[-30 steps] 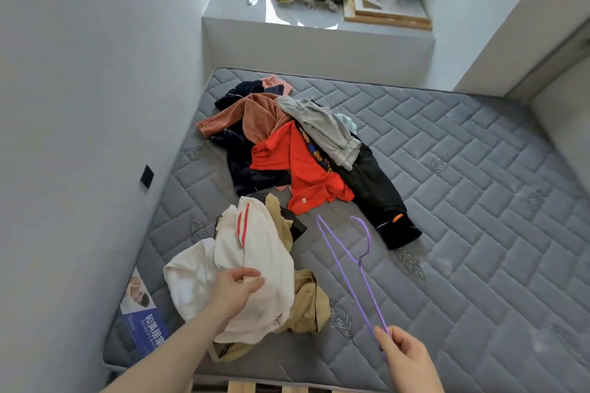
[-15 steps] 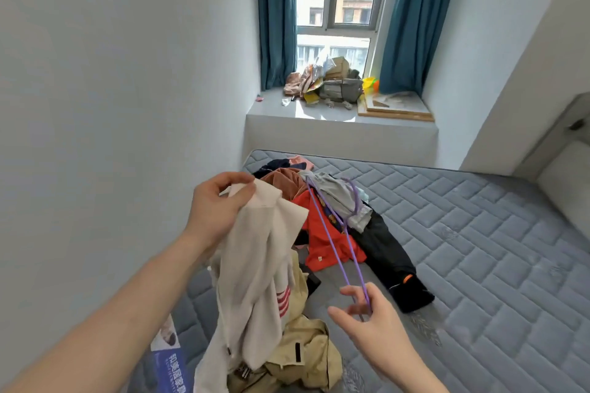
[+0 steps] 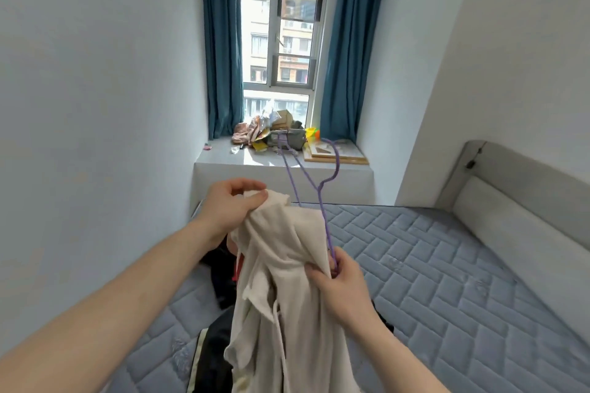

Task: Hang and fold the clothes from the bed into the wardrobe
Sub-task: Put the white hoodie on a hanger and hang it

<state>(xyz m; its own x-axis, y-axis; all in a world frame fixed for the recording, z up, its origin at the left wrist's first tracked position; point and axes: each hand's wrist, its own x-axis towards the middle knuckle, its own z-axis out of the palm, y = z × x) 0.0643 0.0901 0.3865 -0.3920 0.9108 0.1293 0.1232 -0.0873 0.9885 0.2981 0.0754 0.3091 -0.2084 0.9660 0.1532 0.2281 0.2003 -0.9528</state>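
Left hand (image 3: 228,209) pinching top of cream garment (image 3: 281,265), held up over bed (image 3: 447,281). Right hand (image 3: 341,281) gripping purple hanger (image 3: 322,198) plus garment edge. Dark clothes (image 3: 214,357) on bed below.

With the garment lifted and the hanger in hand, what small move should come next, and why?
Probably slide the hanger into the garment's neck. The left hand holds the garment up by its top, the right hand grips hanger and cloth together, and the hanger lies outside the fabric.
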